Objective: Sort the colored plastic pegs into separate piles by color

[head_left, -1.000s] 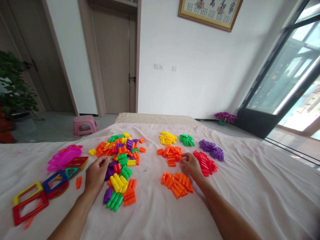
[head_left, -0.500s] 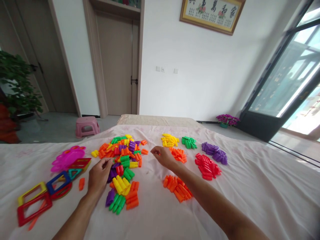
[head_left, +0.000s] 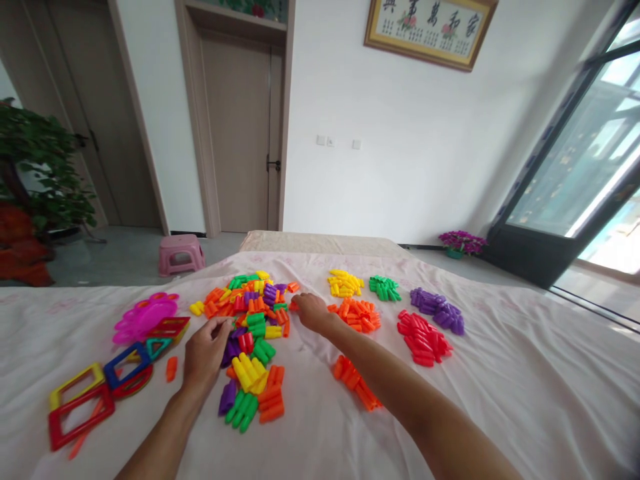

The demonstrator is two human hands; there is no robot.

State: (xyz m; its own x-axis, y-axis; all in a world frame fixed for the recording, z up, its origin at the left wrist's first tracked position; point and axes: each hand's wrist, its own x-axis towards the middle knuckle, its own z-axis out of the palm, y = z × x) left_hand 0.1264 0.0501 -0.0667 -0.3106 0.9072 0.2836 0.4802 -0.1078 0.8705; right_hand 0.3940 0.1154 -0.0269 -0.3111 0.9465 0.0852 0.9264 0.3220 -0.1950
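A heap of mixed plastic bullet-shaped blocks (head_left: pixel 257 319) in orange, green, yellow, purple and red lies left of centre on the cloth. My left hand (head_left: pixel 206 347) rests at the heap's left edge, thumb and fingers pinched together; what they hold, if anything, is hidden. At the heap's right edge, my right hand (head_left: pixel 310 312) has its fingertips closed on an orange block (head_left: pixel 294 304), mostly covered by them. Single-colour groups lie to the right: yellow blocks (head_left: pixel 345 284), green blocks (head_left: pixel 385 289), purple blocks (head_left: pixel 437 309), red blocks (head_left: pixel 424 339) and orange blocks (head_left: pixel 357 315).
More orange blocks (head_left: pixel 350 375) lie partly under my right forearm. On the left are a pink flower-shaped plate (head_left: pixel 145 319), a red square frame (head_left: pixel 56 427), a blue frame (head_left: pixel 111 375) and a lone orange block (head_left: pixel 171 369). A pink stool (head_left: pixel 181 253) stands beyond the cloth-covered table.
My right hand has moved left and slightly closer, from the gap beside the heap onto the orange block at its edge. My left hand stays at the heap. The view has shifted slightly.
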